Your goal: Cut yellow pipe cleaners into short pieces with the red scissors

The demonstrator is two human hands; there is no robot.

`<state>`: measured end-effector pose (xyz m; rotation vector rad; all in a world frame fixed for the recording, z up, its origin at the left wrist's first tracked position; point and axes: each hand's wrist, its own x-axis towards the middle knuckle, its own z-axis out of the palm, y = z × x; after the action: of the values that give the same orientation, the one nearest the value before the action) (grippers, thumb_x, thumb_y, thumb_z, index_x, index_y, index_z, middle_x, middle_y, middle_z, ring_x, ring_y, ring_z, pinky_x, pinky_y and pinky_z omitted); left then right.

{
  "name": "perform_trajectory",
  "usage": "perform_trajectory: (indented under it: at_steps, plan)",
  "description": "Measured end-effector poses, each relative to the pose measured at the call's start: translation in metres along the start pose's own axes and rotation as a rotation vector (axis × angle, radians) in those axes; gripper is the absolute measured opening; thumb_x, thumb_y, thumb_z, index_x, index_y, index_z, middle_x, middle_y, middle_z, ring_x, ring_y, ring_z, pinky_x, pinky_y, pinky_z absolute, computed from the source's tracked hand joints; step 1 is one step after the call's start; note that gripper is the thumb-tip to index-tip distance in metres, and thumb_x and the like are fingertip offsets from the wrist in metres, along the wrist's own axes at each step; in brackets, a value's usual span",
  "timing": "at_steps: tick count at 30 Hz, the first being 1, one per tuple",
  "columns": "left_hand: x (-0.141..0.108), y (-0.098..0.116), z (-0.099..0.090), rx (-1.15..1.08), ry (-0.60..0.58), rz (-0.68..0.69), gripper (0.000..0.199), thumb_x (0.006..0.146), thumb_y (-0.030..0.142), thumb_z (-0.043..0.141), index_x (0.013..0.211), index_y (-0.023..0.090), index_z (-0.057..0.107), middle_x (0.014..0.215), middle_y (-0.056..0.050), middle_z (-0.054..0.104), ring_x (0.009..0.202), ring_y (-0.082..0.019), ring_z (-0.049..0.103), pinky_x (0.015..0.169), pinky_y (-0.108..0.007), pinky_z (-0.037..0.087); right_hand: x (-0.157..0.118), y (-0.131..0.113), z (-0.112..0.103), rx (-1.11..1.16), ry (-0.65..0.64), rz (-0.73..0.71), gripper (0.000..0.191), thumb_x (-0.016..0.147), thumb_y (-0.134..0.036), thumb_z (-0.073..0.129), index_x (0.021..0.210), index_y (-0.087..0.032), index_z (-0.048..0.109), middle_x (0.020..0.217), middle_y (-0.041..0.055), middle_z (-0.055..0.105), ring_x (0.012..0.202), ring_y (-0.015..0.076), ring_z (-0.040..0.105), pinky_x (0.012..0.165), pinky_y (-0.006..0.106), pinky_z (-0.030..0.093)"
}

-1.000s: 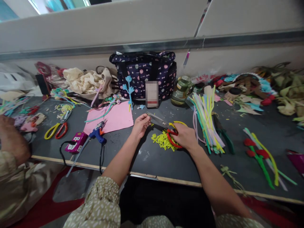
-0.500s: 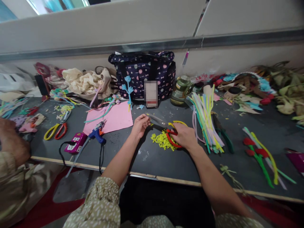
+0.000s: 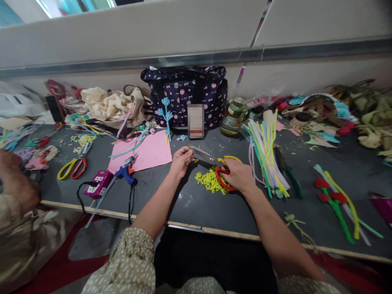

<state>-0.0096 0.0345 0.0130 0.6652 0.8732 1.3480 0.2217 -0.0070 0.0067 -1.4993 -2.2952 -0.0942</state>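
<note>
In my right hand (image 3: 238, 174) is a pair of scissors (image 3: 226, 167) with red and yellow handles, its blades pointing left. The blade tips reach the fingers of my left hand (image 3: 183, 160), which are pinched together. What they hold is too small to make out, though a bit of yellow-green shows close by. Below the blades lies a heap of short yellow-green cut pieces (image 3: 211, 181) on the dark table. A bundle of pastel fuzzy stems (image 3: 266, 157) lies to the right of my right hand.
A blue glue gun (image 3: 125, 173) rests by a pink sheet (image 3: 147, 154) and a purple power socket (image 3: 99, 183). Other scissors (image 3: 80, 163) lie at left. A dotted bag (image 3: 171, 87) and green jar (image 3: 234, 116) stand behind. Another person's arm (image 3: 15, 183) is at far left.
The scissor blades look closer together than before. Both hands stay in nearly the same place, and the heap of pieces looks the same.
</note>
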Motion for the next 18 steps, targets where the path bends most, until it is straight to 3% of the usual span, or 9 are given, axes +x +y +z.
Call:
perform_trajectory:
  at_steps: [18]
  plan:
    - [0.0037,-0.0033,-0.0037,0.118,-0.044,0.032,0.027,0.062,0.028,0.083,0.066,0.015,0.059,0.062,0.001,0.060,0.052,-0.007,0.053,0.055,-0.020,0.044,0.0003,0.0015,-0.0037,-0.001,-0.005,-0.029,0.021,0.086,-0.026,0.050,0.098,-0.017,0.065,0.096,0.0087,0.071,0.087,0.0202,0.063,0.067,0.027,0.039]
